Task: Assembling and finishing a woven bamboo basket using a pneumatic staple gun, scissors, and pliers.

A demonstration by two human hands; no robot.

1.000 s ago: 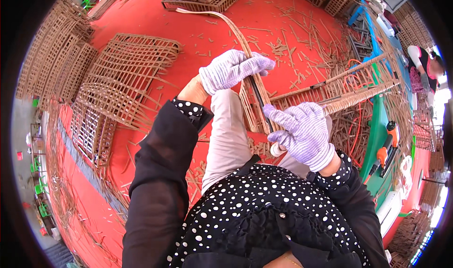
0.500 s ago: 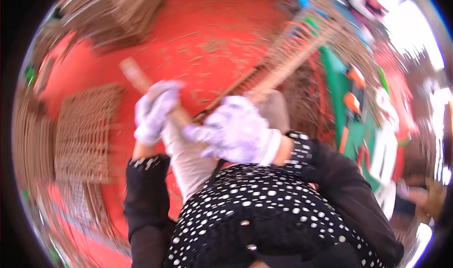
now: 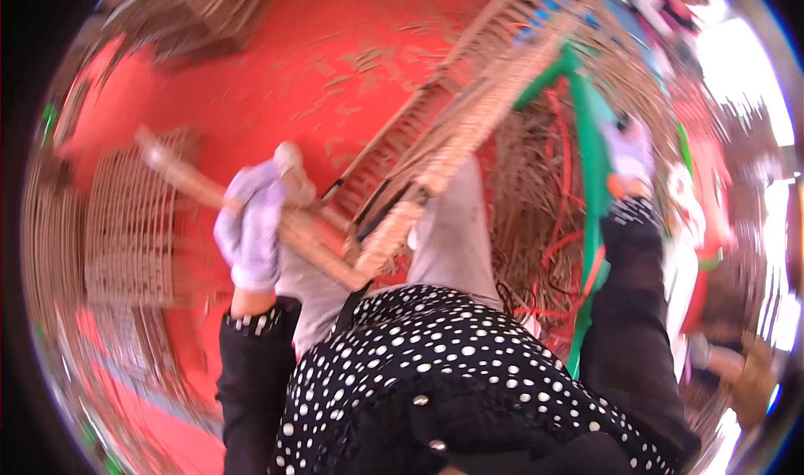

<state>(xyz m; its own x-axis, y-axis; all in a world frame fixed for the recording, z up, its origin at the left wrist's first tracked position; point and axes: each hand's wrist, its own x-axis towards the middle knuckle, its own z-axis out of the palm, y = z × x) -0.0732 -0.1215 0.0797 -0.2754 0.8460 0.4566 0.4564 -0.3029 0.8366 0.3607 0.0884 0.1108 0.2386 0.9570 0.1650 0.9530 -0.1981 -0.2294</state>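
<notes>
In a pale lavender glove, my left hand [image 3: 251,215] is closed round a light brown wooden bar [image 3: 322,249], which slants from the left to my lap. The bar's lower end meets a long brown woven frame [image 3: 456,144] with rows of slats, lying across my thighs and reaching to the upper right. Over on the right, my right hand [image 3: 630,147], gloved alike, is at the green stand [image 3: 590,132], where an orange-handled tool lay. A small dark piece shows at its fingers; motion blur hides their grip.
Brown strips [image 3: 536,190] lie heaped below the green stand, with red cord among them. Slatted panels [image 3: 134,224] stand at the left, and stacked brown pieces [image 3: 201,15] at the upper left. Scraps litter the red floor [image 3: 276,82]. Another person [image 3: 666,15] is at the far upper right.
My right hand has left the bar and moved right to the green stand, covering the orange-handled tool's place. My left hand keeps hold; the woven frame has come nearer my lap.
</notes>
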